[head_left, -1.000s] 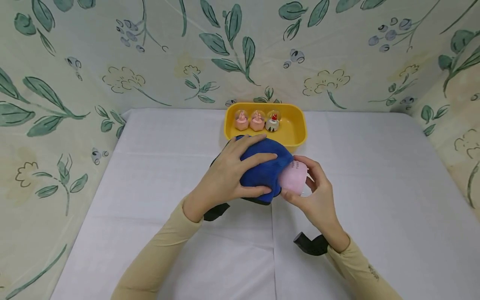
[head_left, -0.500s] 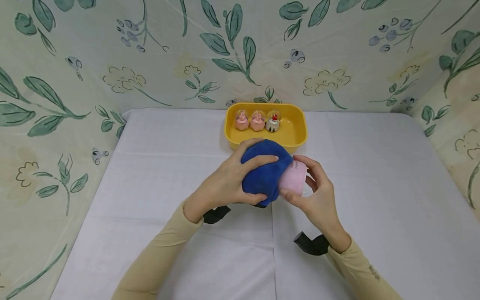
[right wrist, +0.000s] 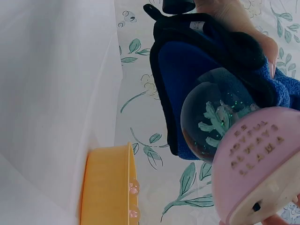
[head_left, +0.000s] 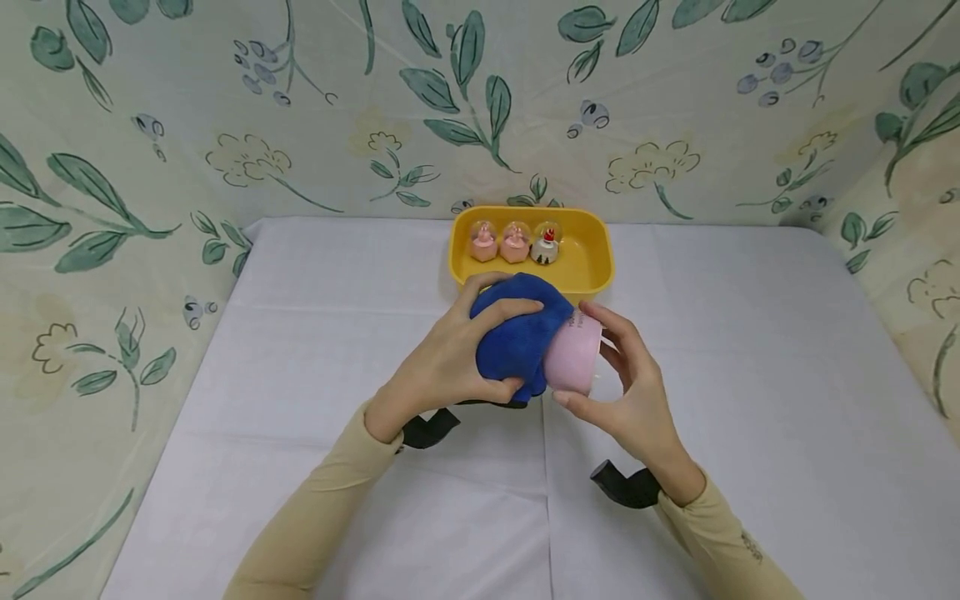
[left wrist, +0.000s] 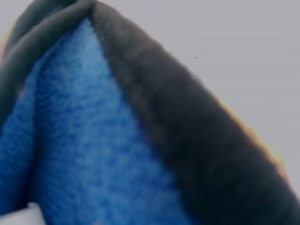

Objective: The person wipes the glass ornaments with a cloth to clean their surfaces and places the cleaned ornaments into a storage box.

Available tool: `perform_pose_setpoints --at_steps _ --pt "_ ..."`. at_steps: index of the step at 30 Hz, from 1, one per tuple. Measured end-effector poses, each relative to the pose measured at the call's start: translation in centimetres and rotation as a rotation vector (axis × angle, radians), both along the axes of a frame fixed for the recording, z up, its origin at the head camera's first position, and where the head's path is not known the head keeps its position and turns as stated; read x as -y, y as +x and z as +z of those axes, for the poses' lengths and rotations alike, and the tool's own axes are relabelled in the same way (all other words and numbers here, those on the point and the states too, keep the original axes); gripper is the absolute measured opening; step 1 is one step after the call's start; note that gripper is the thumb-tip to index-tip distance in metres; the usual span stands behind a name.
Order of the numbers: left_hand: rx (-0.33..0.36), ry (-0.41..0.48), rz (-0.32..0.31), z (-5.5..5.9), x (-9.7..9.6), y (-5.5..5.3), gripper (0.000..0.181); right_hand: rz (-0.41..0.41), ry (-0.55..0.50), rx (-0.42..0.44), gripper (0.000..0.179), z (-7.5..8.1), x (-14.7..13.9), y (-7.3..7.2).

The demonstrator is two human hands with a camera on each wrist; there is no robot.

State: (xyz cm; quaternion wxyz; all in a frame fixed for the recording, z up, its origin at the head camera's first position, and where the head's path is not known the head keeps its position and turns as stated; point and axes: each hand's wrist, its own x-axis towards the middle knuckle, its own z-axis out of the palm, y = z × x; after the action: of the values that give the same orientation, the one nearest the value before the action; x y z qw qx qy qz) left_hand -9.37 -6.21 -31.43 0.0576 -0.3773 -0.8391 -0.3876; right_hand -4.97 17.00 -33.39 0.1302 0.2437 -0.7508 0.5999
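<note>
My left hand [head_left: 450,350] grips a plush blue cloth [head_left: 517,333] with black edging, fingers spread over its top and thumb below. The cloth wraps the dome end of a snow globe, whose pink base [head_left: 573,354] sticks out to the right. My right hand [head_left: 633,379] holds that base between thumb and fingers. The right wrist view shows the clear dome [right wrist: 211,117] with green plant-like shapes and glitter inside, lying against the cloth. Lettering runs along the pink base. In the left wrist view, blue fabric and black edging [left wrist: 154,103] fill most of the picture.
Just behind the hands, a yellow tray [head_left: 585,258] holds three small domed ornaments [head_left: 515,243], two pink and one white with a red top. A white cloth [head_left: 750,375] covers the table. Floral fabric [head_left: 480,100] hangs behind and at the sides.
Both hands have shifted slightly left with the cloth and snow globe. The cloth has turned over the dome, and more of the pink base shows. The tray has stayed put.
</note>
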Motion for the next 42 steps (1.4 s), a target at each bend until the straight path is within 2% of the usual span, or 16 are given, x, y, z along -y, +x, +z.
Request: perform_pose_setpoints --at_steps 4,8,10,12,15,19,23,27,30,33,35,38,42 --pt "0.029 0.02 0.002 0.4 0.5 -0.1 0.07 0.049 0.053 -0.121 0.088 -0.3 -0.3 -0.5" --pt "0.026 0.008 -0.014 0.6 0.8 -0.1 0.072 -0.004 0.122 -0.291 0.088 -0.6 -0.4 -1.1" --pt "0.013 -0.006 -0.027 0.6 0.8 -0.1 0.074 -0.034 0.138 -0.331 0.088 -0.6 -0.5 -1.4" --pt "-0.004 -0.021 -0.04 0.6 0.7 0.0 0.077 -0.046 0.13 -0.336 0.088 -0.6 -0.5 -1.5" --pt "-0.042 -0.035 -0.053 0.6 0.7 0.1 0.079 -0.058 0.101 -0.29 0.087 -0.5 -0.5 -1.5" --pt "-0.1 -0.036 -0.067 0.6 0.6 0.1 0.079 -0.084 0.053 -0.181 0.08 -0.4 -0.3 -1.2" --pt "-0.133 -0.051 -0.069 0.5 0.6 0.2 0.078 -0.095 -0.014 0.005 0.067 0.0 -0.1 -0.8" --pt "-0.112 -0.066 -0.049 0.2 0.7 0.4 0.076 -0.099 -0.038 0.187 0.061 0.3 0.0 -0.6" --pt "-0.062 -0.057 -0.028 0.0 0.9 0.4 0.075 -0.064 0.036 0.197 0.07 0.4 -0.2 -0.5" --pt "-0.012 -0.025 -0.01 0.1 1.2 0.2 0.074 0.02 0.16 0.104 0.093 0.3 -0.5 -0.6" --pt "0.015 0.002 -0.011 0.2 1.4 0.1 0.073 0.065 0.239 0.002 0.106 0.3 -0.8 -0.9" --pt "0.046 0.029 -0.026 0.4 1.6 -0.1 0.073 0.086 0.331 -0.176 0.101 0.3 -1.2 -1.4" --pt "0.041 0.031 -0.048 0.3 1.7 -0.1 0.074 0.077 0.397 -0.38 0.088 0.4 -1.7 -2.3"
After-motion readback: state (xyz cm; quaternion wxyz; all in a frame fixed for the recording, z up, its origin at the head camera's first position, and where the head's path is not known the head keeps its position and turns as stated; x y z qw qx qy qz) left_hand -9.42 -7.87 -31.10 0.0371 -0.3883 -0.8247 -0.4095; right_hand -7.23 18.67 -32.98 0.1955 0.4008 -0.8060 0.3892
